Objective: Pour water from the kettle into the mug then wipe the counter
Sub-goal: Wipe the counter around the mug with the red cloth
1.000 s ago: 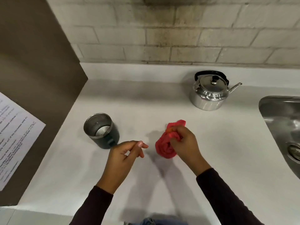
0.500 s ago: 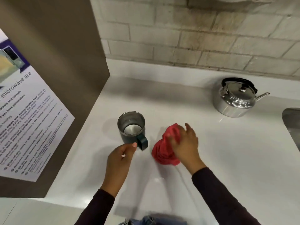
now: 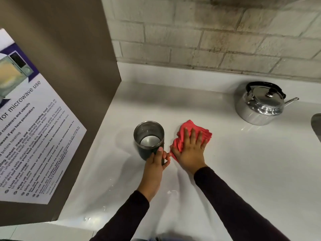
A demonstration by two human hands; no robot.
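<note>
We are at the wiping step. Our right hand [image 3: 190,150] lies flat, fingers spread, palm pressing the red cloth [image 3: 191,132] onto the white counter [image 3: 243,162]; it is open and bears down on the cloth rather than grasping it. Our left hand [image 3: 156,164] wraps the near side of the mug [image 3: 149,138], thumb up against the wall, and holds it closed around the body. The mug stands upright just left of the cloth, nearly touching it, and shows a pale, shiny level inside, which we take to be water. The kettle [image 3: 260,104] rests upright with its lid on, well apart at the back right, spout pointing toward the sink [image 3: 317,126], whose edge alone shows.

Small drops glint on the counter near the front edge [image 3: 86,219], and a faint damp patch lies between our forearms [image 3: 172,192]. To wipe well, we judge that the palm should stay flat so the whole cloth keeps contact, and that strokes should overlap and sweep toward us to reach those drops. Steadying the mug, or lifting it aside, lets the cloth pass beneath without a knock; a filled mug tips easily when nudged at the base. The poster [image 3: 33,127] on the brown panel at left plays no part here.
</note>
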